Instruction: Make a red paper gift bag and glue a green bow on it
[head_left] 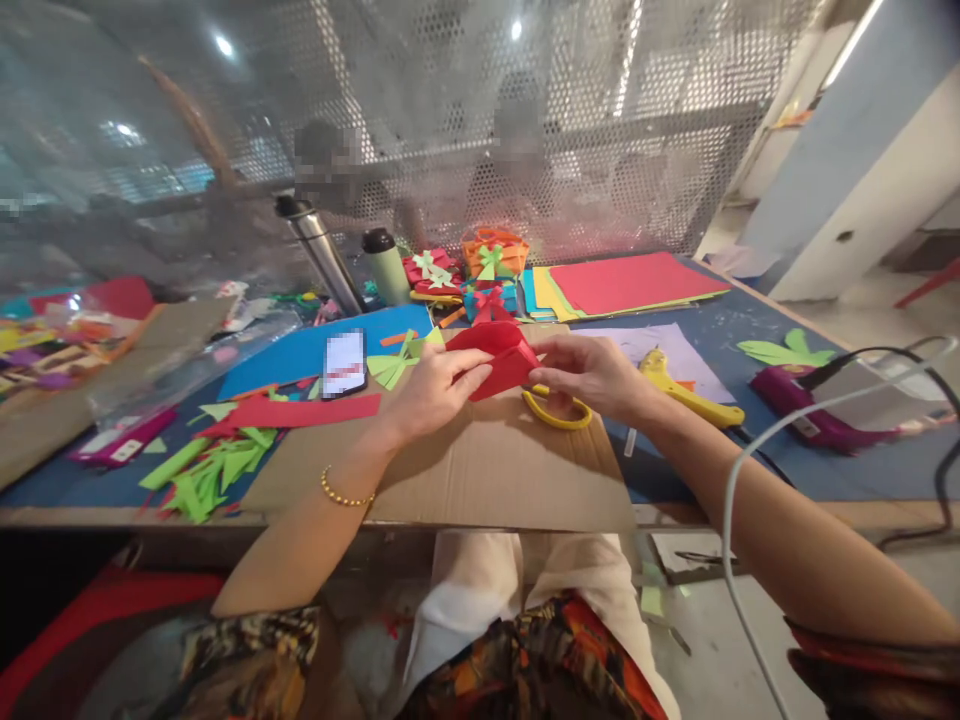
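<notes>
A folded piece of red paper (504, 364) is held up between my two hands, over a sheet of brown cardboard (480, 480). My left hand (444, 388) pinches its left side between thumb and fingers. On the right edge, my right hand (589, 372) grips it with thumb and fingertips. Yellow scissor handles (568, 412) show just beneath my right hand; the blades are hidden. To the right of that hand lies a yellow glue gun (690, 392) on a pale lilac sheet (694, 350).
Coloured paper sheets (637, 283) and small decorated boxes (495, 260) stand at the back, near a steel bottle (322, 255) and a green bottle (386, 268). A phone (344, 363) and green scraps (217, 468) lie left. A white cable (739, 500) crosses the right side.
</notes>
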